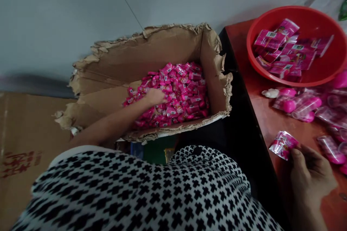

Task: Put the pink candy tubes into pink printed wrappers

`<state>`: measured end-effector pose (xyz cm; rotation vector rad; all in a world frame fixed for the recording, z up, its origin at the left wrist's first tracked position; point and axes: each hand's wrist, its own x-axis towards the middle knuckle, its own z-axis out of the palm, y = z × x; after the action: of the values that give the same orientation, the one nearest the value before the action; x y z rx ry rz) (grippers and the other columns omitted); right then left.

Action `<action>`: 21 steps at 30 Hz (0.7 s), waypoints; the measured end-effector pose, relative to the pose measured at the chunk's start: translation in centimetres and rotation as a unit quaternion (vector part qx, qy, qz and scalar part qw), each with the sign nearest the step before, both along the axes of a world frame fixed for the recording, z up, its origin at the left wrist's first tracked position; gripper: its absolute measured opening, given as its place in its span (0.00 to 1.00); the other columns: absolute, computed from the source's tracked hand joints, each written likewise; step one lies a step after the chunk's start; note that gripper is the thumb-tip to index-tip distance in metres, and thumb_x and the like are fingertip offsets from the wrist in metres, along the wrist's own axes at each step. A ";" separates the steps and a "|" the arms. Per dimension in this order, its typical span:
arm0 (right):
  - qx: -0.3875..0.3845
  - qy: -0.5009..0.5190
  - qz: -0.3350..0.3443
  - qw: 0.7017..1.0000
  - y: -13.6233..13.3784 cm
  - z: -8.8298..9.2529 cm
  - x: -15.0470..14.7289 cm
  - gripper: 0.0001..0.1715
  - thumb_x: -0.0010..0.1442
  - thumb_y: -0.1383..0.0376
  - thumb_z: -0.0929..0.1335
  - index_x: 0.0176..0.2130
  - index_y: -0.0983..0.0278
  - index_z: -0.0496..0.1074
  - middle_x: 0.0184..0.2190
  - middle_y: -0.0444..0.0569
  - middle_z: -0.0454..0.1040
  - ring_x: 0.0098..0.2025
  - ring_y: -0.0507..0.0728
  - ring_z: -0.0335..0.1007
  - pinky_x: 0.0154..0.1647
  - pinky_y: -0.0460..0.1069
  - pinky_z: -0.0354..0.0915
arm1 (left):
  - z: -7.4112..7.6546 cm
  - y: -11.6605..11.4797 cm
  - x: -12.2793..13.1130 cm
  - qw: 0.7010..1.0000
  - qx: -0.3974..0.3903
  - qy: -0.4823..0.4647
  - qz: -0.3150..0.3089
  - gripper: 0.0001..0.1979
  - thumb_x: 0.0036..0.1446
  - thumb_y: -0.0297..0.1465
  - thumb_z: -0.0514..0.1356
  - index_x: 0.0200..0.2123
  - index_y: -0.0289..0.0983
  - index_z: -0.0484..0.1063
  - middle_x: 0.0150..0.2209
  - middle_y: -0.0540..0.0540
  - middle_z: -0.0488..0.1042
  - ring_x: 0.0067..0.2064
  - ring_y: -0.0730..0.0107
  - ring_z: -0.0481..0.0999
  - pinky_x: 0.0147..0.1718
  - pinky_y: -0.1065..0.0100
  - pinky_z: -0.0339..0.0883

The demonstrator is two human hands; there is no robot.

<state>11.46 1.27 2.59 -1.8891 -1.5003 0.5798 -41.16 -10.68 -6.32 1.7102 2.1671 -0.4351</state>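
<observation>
My left hand (155, 96) reaches down into a torn cardboard box (214, 61) on the floor and rests on a heap of small pink wrapped candies (184, 90); its fingers curl into the pile, and what they hold is hidden. My right hand (309, 173) lies on the red-brown table (260, 115) at the lower right, thumb and fingers pinching a shiny pink foil packet (283, 145).
A red plastic basin (320, 18) holding pink packets stands at the table's far right. Clear bags with pink round pieces (300, 104) lie on the table beside it. Another flat cardboard box (21, 144) sits at the left. A grey wall runs behind.
</observation>
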 end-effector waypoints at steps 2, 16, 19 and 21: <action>-0.001 0.016 0.006 1.000 -0.1 0.5 -0.4 0.17 0.41 0.57 0.72 0.35 0.57 0.77 0.30 0.54 0.75 0.32 0.65 0.74 0.42 0.64 0.68 | 0.0 4.2 3.3 0.999 0.025 -0.018 -0.036 0.24 0.64 0.41 0.46 0.43 0.33 0.76 0.41 0.31 0.77 0.43 0.51 0.77 0.41 0.52 0.69; 0.007 0.021 -0.032 0.999 -0.2 0.5 -1.0 0.22 0.38 0.58 0.72 0.36 0.62 0.77 0.29 0.47 0.71 0.29 0.58 0.68 0.48 0.65 0.66 | -5.1 10.2 0.5 0.987 0.085 -0.050 -0.129 0.44 0.53 0.52 0.57 0.68 0.48 0.44 0.70 0.45 0.48 0.69 0.35 0.35 0.59 0.30 0.25; 0.007 0.009 -0.030 0.999 -0.3 0.6 -1.2 0.21 0.39 0.56 0.72 0.36 0.61 0.77 0.30 0.51 0.73 0.33 0.63 0.72 0.48 0.68 0.67 | -4.7 7.5 -1.8 0.992 0.062 -0.047 -0.103 0.42 0.54 0.53 0.56 0.68 0.52 0.44 0.71 0.47 0.45 0.68 0.34 0.37 0.58 0.30 0.26; 0.017 0.006 -0.030 0.999 -0.3 0.5 -1.1 0.20 0.38 0.56 0.72 0.34 0.60 0.77 0.31 0.54 0.75 0.35 0.68 0.74 0.47 0.69 0.67 | -4.4 5.6 -3.0 0.995 0.048 -0.037 -0.082 0.40 0.55 0.52 0.56 0.67 0.51 0.48 0.71 0.44 0.43 0.68 0.34 0.42 0.58 0.30 0.27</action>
<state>10.39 1.01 3.10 -1.8951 -1.4315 0.5345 -44.15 -5.05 -10.75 1.9343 2.0326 -0.3079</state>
